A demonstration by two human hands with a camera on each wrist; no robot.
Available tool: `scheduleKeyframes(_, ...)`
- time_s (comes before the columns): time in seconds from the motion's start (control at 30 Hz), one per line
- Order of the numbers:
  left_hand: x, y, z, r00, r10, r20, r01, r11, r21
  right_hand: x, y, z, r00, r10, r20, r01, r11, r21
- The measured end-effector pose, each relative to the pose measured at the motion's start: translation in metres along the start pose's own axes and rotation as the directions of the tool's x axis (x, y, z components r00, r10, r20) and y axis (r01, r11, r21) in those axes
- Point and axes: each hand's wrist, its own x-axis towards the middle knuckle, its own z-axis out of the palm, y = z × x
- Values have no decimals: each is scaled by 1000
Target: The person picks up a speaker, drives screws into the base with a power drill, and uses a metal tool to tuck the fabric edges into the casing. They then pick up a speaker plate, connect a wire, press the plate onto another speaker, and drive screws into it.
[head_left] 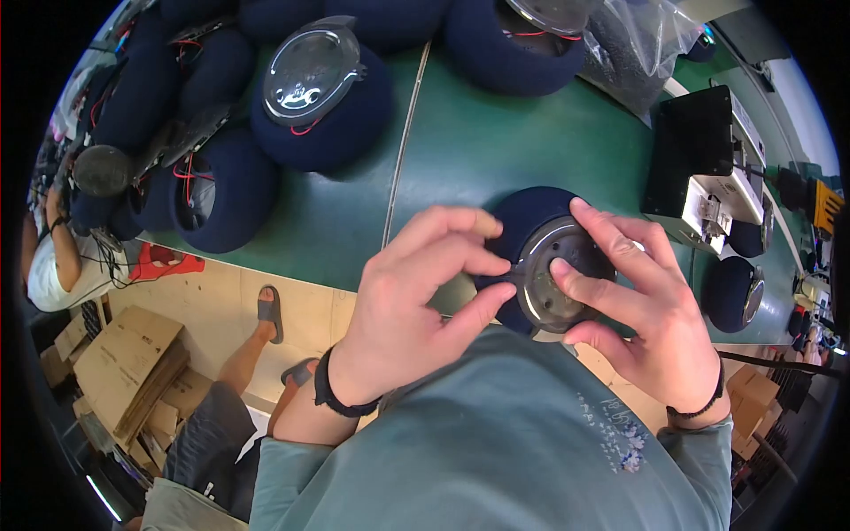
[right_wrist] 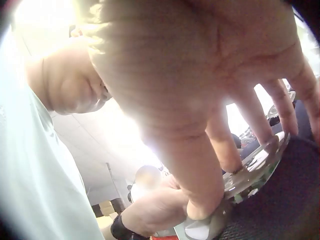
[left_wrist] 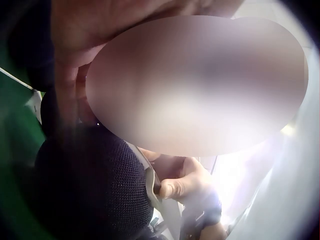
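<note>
A round, dark-blue fabric-covered body (head_left: 537, 205) sits at the near edge of the green table, with a smoky clear plastic disc (head_left: 542, 305) on its face. My right hand (head_left: 651, 305) spreads over it: fingertips press on the disc and the fabric, and the thumb rests at the near rim. At the disc's left edge is my left hand (head_left: 416, 292), its thumb and index tips apart beside a small tab. In the left wrist view the mesh-like fabric body (left_wrist: 117, 185) shows below the left hand (left_wrist: 75, 40). The right wrist view has the right fingers straight on the shiny disc (right_wrist: 255, 167).
Several similar blue bodies (head_left: 332, 133) with clear discs and red wires stand across the green table (head_left: 469, 133). A black-and-silver box (head_left: 695, 146) is at the right, near a clear plastic bag (head_left: 620, 53). Flattened cartons (head_left: 128, 363) and another person's legs are at the left.
</note>
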Motion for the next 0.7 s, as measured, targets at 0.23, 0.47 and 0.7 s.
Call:
scheduleKeyframes(0.23, 24, -31, 34, 965, 198, 170, -172, 972, -158, -6, 8, 5, 993, 78, -85, -69, 992, 102)
scheduleKeyframes(0.47, 32, -24, 31, 960, 204, 191, -190, 978, -90, -5, 13, 3, 997, 74, -23, -72, 993, 98)
scheduleKeyframes(0.7, 37, -22, 36, 970, 151, 190, -124, 981, -147, -13, 29, 10, 996, 35, -76, -27, 993, 113)
